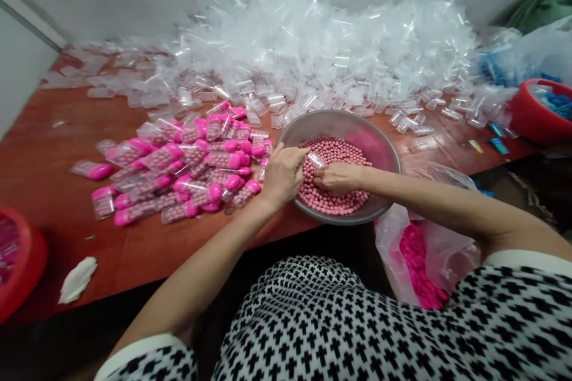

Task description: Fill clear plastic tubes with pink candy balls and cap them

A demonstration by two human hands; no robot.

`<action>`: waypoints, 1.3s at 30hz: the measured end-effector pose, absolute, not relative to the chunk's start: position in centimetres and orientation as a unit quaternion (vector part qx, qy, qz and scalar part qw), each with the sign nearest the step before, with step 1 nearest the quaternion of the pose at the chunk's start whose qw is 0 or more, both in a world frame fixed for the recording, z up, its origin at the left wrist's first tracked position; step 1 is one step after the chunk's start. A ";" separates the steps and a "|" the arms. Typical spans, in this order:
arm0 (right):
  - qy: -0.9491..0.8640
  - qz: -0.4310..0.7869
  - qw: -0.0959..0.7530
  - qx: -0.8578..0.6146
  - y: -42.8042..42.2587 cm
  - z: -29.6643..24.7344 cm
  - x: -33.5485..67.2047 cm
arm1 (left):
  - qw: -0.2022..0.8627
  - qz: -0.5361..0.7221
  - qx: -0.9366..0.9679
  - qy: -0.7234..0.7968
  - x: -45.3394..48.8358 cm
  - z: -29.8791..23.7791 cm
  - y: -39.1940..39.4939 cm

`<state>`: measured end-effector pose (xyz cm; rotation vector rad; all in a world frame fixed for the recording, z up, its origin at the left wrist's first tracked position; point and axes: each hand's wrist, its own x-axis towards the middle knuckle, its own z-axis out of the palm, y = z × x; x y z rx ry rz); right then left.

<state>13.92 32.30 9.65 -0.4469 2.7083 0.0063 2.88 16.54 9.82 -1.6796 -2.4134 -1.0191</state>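
Reddish counter (53, 149) carries a steel bowl (379, 149) of pink beads (333, 193); left hand (282, 174) fingers pinch a clear tube (315, 159) there, right hand (339, 177) fingers curl into beads. Tilting it could spill beads.

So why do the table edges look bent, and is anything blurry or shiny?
Head view: the wide lens bows the table at its edges; the heap of clear tubes glares white; both hands, left hand and right hand, in the metal bowl look slightly soft.

Your left hand (282, 174) hides part of the clear tube (315, 160); both red tubs (20, 262) (538, 110) are cut by the edges.
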 end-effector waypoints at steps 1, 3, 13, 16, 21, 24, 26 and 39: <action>0.969 -0.017 0.194 -0.153 31.7 9.7 13.7 | 0.010 -0.316 -0.537 -0.782 2.8 9.9 16.3; 0.977 -0.086 0.169 -0.100 31.2 10.1 13.9 | -0.001 -0.294 -0.531 -0.795 2.6 10.2 15.6; 0.744 -0.658 0.011 0.112 31.4 12.9 17.1 | 0.012 -0.345 -0.546 -0.763 1.7 11.3 12.7; 0.699 -0.706 -0.011 0.112 30.6 12.8 16.9 | -0.099 -0.463 -0.539 -0.697 3.3 12.2 13.5; 0.723 -0.676 -0.045 0.135 30.4 12.0 17.2 | -0.245 -0.588 -0.451 -0.625 4.1 11.4 15.6; 0.779 -0.595 -0.127 0.155 31.2 11.9 18.0 | -0.311 -0.635 -0.382 -0.595 3.7 10.6 16.2; 0.804 -0.556 -0.179 0.115 31.7 12.1 18.5 | -0.350 -0.646 -0.357 -0.577 3.6 10.6 16.3; 0.835 -0.537 -0.114 0.032 32.0 11.6 18.7 | -0.411 -0.618 -0.345 -0.574 3.8 11.0 16.0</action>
